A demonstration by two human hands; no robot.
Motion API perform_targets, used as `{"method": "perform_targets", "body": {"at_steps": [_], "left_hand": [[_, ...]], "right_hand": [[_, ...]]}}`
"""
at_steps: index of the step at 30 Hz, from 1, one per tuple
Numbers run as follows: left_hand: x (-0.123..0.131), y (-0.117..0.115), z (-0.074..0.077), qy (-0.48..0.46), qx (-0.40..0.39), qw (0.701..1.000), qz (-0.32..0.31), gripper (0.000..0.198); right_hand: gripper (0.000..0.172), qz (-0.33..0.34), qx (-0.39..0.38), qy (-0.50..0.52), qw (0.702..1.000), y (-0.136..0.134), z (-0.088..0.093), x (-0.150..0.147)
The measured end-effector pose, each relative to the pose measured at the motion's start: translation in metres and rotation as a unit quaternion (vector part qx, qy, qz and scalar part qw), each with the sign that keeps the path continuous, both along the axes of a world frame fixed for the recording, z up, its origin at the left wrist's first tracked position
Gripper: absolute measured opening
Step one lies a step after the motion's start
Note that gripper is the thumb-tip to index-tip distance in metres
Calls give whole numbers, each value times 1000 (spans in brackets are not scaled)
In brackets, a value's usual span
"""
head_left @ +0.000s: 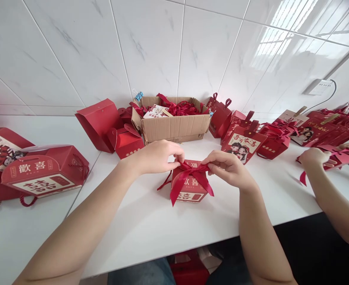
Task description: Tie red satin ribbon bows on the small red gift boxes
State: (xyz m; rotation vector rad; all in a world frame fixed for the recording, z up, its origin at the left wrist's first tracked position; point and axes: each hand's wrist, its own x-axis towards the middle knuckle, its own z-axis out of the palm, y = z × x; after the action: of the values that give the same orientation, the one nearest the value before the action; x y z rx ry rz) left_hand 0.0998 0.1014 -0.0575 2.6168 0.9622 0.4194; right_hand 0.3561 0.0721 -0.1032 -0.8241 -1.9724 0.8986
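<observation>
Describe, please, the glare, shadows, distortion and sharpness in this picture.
Head view: bright glare on the tiled wall, upper right; head view: soft shadow on the white table beside the red box; head view: wall seams lean outward, likely wide-angle distortion; head view: ribbon bow fairly sharp.

Cardboard carton (176,128) before a tiled wall (150,51)

The carton stands on a white counter (147,225), a blue clip (138,95) at its rear left corner. At right, a white socket strip (317,86) sits by the wall, a dark cable (336,88) curving down.
</observation>
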Motion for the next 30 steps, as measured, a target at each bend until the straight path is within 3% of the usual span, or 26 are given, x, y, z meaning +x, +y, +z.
{"method": "perform_targets", "body": {"at_steps": [6,11,14,20,30], "left_hand": [[1,0,2,-7,1,1000,-2,11],[-1,-1,2,-8,-2,1000,3,11],[-1,-1,1,-16,-3,1000,2,11],[-1,0,1,-21,-1,1000,-10,12],[-4,1,3,-5,0,1000,-7,12]], "right_hand": [[23,-1,28,-2,1000,0,-2,-4],[28,-8,-3,-25,1000,-1,-2,-5],[24,-1,24,-42,999,-1,-2,-7],[32,-12,79,-71,994,-1,-2,-11],[39,-5,76,-76,994,-2,-2,-9]]}}
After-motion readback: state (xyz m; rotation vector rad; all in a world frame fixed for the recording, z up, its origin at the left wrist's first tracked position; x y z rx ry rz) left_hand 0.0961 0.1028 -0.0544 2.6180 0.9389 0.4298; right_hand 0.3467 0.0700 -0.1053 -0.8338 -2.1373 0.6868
